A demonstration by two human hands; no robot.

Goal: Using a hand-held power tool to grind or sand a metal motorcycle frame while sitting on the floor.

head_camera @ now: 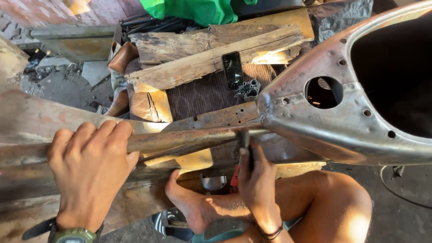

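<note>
Fingers of the left hand (90,168) are pressed together and curled over the top of a long rusty metal bar (180,139), gripping it near its left end; a green watch (73,235) sits on that wrist. The bar runs roughly level across the view and meets the narrow nose of a bare, worn metal shell (342,130), a hollow body with a round hole and a large dark opening, which fills the right side. The right hand (257,184) is closed around the handle of a dark tool (245,141), its fingers wrapped tight and the index finger laid along the shaft; the tool's tip rests against the bar just beside the joint with the shell. Dark bands circle the right wrist. Below the bar, the person's bare foot (189,202) presses against rusted sheet metal (27,180) that spreads toward the lower left corner, and a bare knee shows at the lower right. Behind the bar lies a stack of rough wooden beams (211,56), with a black phone (232,69) lying flat on a dark mat beside a small cluster of short metal tubes (250,88). Green cloth (193,10) is bunched at the top edge, above the beams.
</note>
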